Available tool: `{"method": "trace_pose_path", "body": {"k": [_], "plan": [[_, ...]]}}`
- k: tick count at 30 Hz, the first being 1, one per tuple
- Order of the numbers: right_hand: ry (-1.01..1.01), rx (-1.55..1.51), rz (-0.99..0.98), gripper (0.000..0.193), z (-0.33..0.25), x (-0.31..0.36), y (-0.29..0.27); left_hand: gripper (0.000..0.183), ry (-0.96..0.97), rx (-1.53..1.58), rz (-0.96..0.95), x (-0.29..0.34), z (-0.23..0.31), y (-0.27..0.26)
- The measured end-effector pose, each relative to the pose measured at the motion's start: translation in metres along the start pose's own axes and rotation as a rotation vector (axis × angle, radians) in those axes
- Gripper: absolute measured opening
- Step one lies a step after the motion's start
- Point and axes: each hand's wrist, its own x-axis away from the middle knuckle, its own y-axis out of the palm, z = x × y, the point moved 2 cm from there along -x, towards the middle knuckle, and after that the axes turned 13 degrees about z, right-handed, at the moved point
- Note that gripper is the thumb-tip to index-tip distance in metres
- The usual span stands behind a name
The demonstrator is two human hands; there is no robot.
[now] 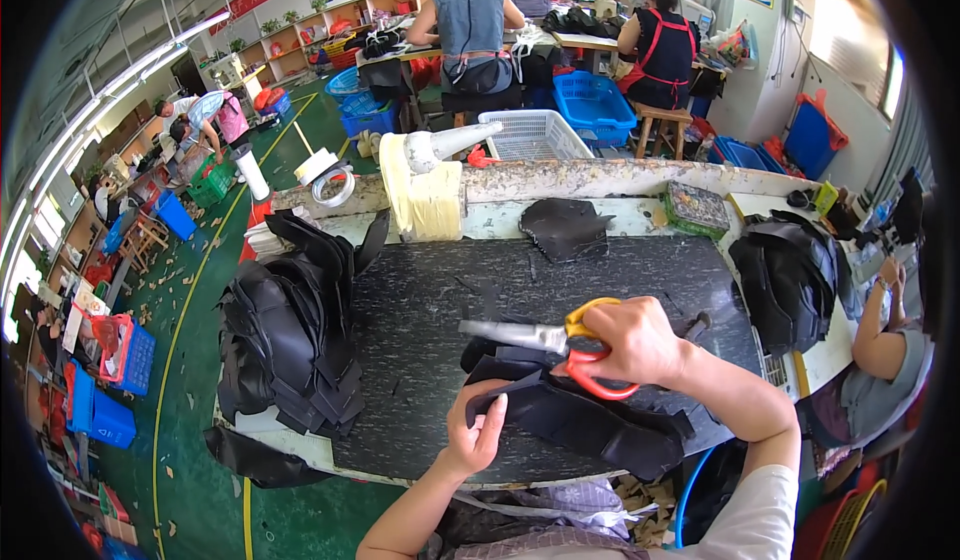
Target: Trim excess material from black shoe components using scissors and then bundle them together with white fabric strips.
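My right hand (638,342) grips a pair of scissors (545,341) with yellow and red handles, blades pointing left and closed. My left hand (478,430) pinches the near edge of a black leather-like piece (590,422) lying at the front of the dark work mat (450,290). The scissors hover just above that piece. More black cut pieces spread to the right under my right forearm.
A tall heap of black pieces (290,335) sits at the mat's left, another pile (785,275) at the right, one piece (565,228) at the back. A yellow foam block (425,200), tape rolls (330,175) and a green tray (697,208) line the far edge. A seated person (885,345) is at right.
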Motion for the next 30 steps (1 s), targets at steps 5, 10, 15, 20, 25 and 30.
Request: {"method": "trace_pose_path", "body": {"k": [5,10,15,20,25,30], "plan": [[0.730,-0.683,-0.105,0.045,0.019,0.007,0.047,0.025,-0.031,0.102,0.115,0.005,0.002,0.010],[0.607,-0.377,-0.028,0.036,0.002,0.006,0.043,0.036,-0.198,0.131,0.138,0.005,0.001,-0.005],[0.213,-0.100,0.090,0.023,-0.005,0.009,0.029,0.022,0.112,-0.151,0.111,-0.009,0.013,-0.010],[0.329,-0.341,-0.022,0.017,-0.019,0.015,0.009,0.025,0.131,-0.087,0.028,-0.018,0.020,0.005],[0.495,-0.268,-0.042,0.039,-0.013,0.021,0.009,0.017,-0.295,0.064,0.053,-0.009,-0.001,-0.001],[0.226,-0.003,-0.004,0.051,-0.001,0.039,-0.016,0.015,-0.312,0.257,0.144,0.003,-0.011,-0.009]]}}
